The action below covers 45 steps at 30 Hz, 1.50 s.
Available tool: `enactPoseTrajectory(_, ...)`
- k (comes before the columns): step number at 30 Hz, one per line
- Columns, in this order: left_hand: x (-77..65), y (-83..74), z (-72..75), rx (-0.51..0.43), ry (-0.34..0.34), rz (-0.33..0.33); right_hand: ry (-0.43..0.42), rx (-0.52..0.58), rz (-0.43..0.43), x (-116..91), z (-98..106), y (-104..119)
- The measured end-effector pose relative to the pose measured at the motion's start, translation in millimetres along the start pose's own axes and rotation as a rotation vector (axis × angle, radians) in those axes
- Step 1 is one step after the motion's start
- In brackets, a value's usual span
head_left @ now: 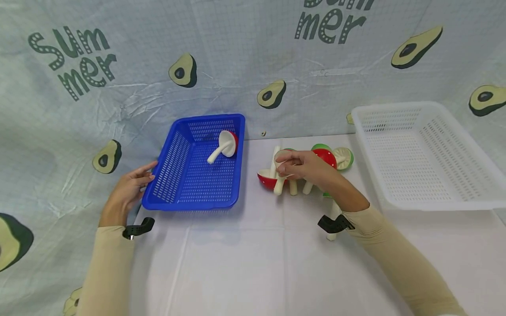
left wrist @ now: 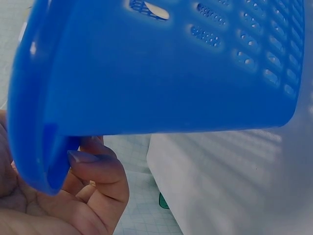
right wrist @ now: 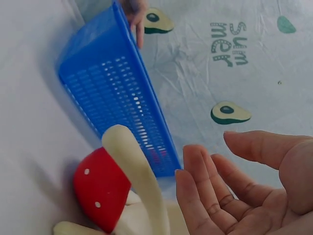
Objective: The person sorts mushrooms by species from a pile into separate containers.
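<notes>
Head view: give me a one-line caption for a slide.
Left hand gripping a blue basket with one toy mushroom inside; right hand over more toy mushrooms, white basket at right.

The right hand (right wrist: 259, 210), thumb apart from its bent fingers, is beside a pale toy mushroom stem (right wrist: 134, 166) and a white-dotted red cap (right wrist: 100, 188), while a blue basket (right wrist: 105, 93), left hand (right wrist: 134, 17) at its rim, tilts before avocado-printed cloth (right wrist: 186, 83).
</notes>
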<state>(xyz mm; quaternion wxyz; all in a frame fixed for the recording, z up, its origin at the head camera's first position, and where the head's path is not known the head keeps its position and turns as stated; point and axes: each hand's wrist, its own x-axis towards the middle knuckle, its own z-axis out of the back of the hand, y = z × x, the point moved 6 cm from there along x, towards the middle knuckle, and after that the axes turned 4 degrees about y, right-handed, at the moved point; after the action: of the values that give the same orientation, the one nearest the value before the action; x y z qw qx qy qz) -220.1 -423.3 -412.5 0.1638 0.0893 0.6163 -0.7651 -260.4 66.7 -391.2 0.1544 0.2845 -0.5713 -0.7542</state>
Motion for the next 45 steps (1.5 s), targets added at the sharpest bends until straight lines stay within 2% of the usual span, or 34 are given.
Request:
enactPoseTrajectory(5, 0.6, 0.9, 0.6, 0.026, -0.008, 0.008, -0.001, -0.046, -0.025, -9, -2, -11)
enactPoseTrajectory(16, -0.5, -0.9, -0.5, -0.018, 0.019, -0.002, -0.003, 0.113, -0.053, -22, -11, -32)
enactPoseTrajectory(25, -1.5, -2.1, -0.8, -0.017, 0.021, 0.001, -0.06, 0.186, -0.113, -27, -13, -52)
enactPoseTrajectory(28, -1.1, -1.6, -0.7, -0.013, 0.015, 0.008, -0.067, 0.223, -0.107, -27, -16, -56)
enactPoseTrajectory(40, -0.3, 0.5, -0.4, -0.015, 0.012, 0.019, -0.052, 0.562, -0.029, -14, -23, -66)
enactPoseTrajectory(45, -0.1, -0.5, -0.2, -0.028, 0.019, 0.01, -0.045, 0.655, -0.013, -10, -25, -67)
